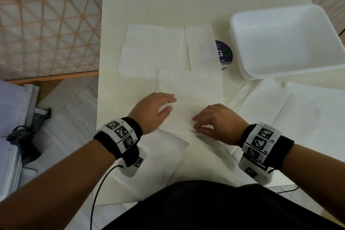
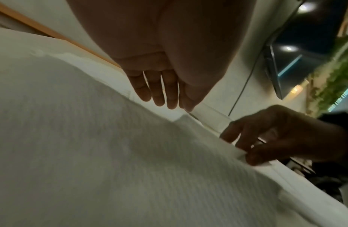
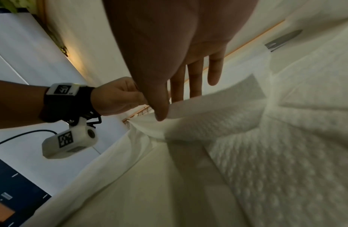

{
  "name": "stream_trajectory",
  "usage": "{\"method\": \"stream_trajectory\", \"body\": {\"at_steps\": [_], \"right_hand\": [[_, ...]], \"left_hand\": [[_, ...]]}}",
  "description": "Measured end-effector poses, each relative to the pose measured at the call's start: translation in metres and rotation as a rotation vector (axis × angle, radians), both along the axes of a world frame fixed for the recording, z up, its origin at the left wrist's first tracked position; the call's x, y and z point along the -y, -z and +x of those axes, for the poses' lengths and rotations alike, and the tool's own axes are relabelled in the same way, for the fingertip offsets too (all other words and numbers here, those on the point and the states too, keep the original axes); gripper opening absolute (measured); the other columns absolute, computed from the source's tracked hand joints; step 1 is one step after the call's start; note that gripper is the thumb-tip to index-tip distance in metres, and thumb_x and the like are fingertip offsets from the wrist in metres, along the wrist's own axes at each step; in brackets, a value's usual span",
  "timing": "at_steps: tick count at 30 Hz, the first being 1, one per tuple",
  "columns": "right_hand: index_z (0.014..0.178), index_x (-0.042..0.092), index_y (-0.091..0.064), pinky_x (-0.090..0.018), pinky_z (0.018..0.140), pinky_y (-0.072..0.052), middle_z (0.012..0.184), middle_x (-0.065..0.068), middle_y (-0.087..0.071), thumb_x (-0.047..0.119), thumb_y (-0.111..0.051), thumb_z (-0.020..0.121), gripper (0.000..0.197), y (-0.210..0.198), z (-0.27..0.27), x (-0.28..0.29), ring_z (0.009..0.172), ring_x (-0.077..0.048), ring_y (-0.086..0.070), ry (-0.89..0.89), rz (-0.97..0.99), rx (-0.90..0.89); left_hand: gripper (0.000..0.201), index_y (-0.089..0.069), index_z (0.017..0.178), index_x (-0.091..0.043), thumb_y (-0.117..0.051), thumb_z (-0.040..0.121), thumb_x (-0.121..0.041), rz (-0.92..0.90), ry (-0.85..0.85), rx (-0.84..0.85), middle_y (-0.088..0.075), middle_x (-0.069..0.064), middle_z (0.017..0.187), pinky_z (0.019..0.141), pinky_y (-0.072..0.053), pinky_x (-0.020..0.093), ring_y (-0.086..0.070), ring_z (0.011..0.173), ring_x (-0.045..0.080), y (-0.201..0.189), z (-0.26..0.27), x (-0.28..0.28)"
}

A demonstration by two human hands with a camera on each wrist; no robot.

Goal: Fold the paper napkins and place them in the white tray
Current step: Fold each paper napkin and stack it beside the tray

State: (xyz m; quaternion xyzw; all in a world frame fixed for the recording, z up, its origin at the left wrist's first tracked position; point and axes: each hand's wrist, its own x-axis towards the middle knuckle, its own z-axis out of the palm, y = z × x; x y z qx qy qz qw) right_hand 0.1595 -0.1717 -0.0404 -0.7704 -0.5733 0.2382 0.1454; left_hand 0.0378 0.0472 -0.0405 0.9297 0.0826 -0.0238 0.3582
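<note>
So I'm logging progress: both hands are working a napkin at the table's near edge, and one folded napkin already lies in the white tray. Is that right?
Not quite. The white tray holds nothing yet, as the head view shows. The rest stands: the left hand rests flat on the napkin and the right hand pinches its near edge.

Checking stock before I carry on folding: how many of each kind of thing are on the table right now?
paper napkins: 6 that can be told apart; the overlaps on the right may hide more
white tray: 1
purple round sticker: 1, partly under a napkin
Total: 8
</note>
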Motion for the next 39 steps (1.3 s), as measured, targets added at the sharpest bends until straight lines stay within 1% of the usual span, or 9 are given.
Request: {"method": "stream_trajectory", "body": {"at_steps": [4,8,11,15,21,27,32,35,39], "right_hand": [[0.098,0.032,-0.071,-0.031,0.089,-0.041,0.115,0.013,-0.066,0.056,-0.041,0.087,0.040,0.000,-0.002,0.005,0.104,-0.013,-0.059,0.018,-0.012,-0.033],[0.124,0.022,-0.059,-0.042,0.096,-0.045,0.130,0.002,-0.059,0.040,-0.038,0.095,0.040,0.007,-0.002,-0.007,0.116,-0.023,-0.054,0.179,0.050,0.056],[0.151,0.022,-0.012,-0.039,0.118,-0.013,0.160,0.003,-0.009,0.044,-0.031,0.099,0.060,0.019,-0.009,-0.011,0.147,-0.021,-0.009,0.148,-0.231,0.115],[0.150,0.022,0.008,-0.041,0.118,-0.001,0.158,0.005,0.013,0.070,0.001,0.084,0.082,0.032,-0.012,0.001,0.146,-0.021,0.013,0.088,-0.280,0.207],[0.148,0.019,0.021,-0.040,0.118,0.009,0.154,0.002,0.028,0.080,-0.006,0.077,0.098,0.031,0.004,0.027,0.142,-0.019,0.027,0.143,-0.343,0.214],[0.150,0.019,0.013,-0.046,0.119,0.007,0.156,0.000,0.023,0.083,-0.009,0.075,0.101,0.023,0.003,0.030,0.144,-0.024,0.022,0.187,-0.345,0.193],[0.122,0.015,-0.056,-0.038,0.104,-0.032,0.130,-0.005,-0.053,0.052,-0.051,0.086,0.052,0.010,0.008,-0.009,0.122,-0.030,-0.045,0.298,-0.015,0.130],[0.121,0.018,-0.055,-0.034,0.093,-0.040,0.120,-0.002,-0.054,0.038,-0.063,0.085,0.042,0.007,0.011,-0.034,0.110,-0.025,-0.047,0.253,-0.054,0.067],[0.127,0.024,-0.047,-0.035,0.085,-0.046,0.118,0.004,-0.052,0.038,-0.068,0.080,0.053,0.001,0.018,-0.050,0.104,-0.021,-0.053,0.293,-0.167,0.034]], "left_hand": [[0.046,-0.039,0.144,-0.015,-0.046,0.100,-0.023,0.083,0.204,-0.115,-0.031,0.000,0.154,0.115,-0.010,0.018,-0.021,0.145,0.013,0.008,-0.001,0.012],[0.059,-0.008,0.152,-0.018,-0.033,0.102,-0.035,0.266,0.325,-0.283,0.002,-0.001,0.161,0.121,0.000,0.031,0.006,0.148,0.015,0.014,0.008,0.019],[0.069,0.008,0.152,-0.016,-0.028,0.100,-0.047,0.409,0.383,-0.413,0.019,0.002,0.159,0.120,0.005,0.035,0.018,0.146,0.018,0.018,0.011,0.028],[0.075,0.017,0.149,-0.017,-0.021,0.097,-0.056,0.503,0.406,-0.443,0.030,0.001,0.155,0.120,0.007,0.039,0.026,0.144,0.018,0.025,0.006,0.025],[0.089,0.029,0.142,-0.020,0.008,0.073,-0.073,0.524,0.391,-0.482,0.038,-0.001,0.150,0.119,0.012,0.039,0.032,0.140,0.014,0.028,-0.007,0.000],[0.099,0.022,0.147,-0.018,0.002,0.071,-0.077,0.512,0.371,-0.517,0.035,-0.001,0.152,0.119,0.010,0.041,0.031,0.141,0.015,0.022,-0.012,-0.011],[0.077,-0.044,0.140,-0.025,-0.043,0.081,-0.074,0.425,0.104,-0.239,-0.023,-0.003,0.158,0.120,-0.003,0.042,-0.008,0.148,0.018,0.001,0.004,-0.010],[0.042,-0.063,0.119,-0.021,-0.056,0.089,-0.049,0.233,-0.137,-0.041,-0.052,-0.001,0.139,0.111,-0.029,0.035,-0.039,0.133,0.020,-0.003,0.025,-0.017],[0.039,-0.052,0.133,-0.019,-0.053,0.095,-0.027,0.121,-0.177,-0.077,-0.050,-0.001,0.141,0.108,-0.031,0.028,-0.039,0.131,0.018,0.001,0.059,-0.031]]}}
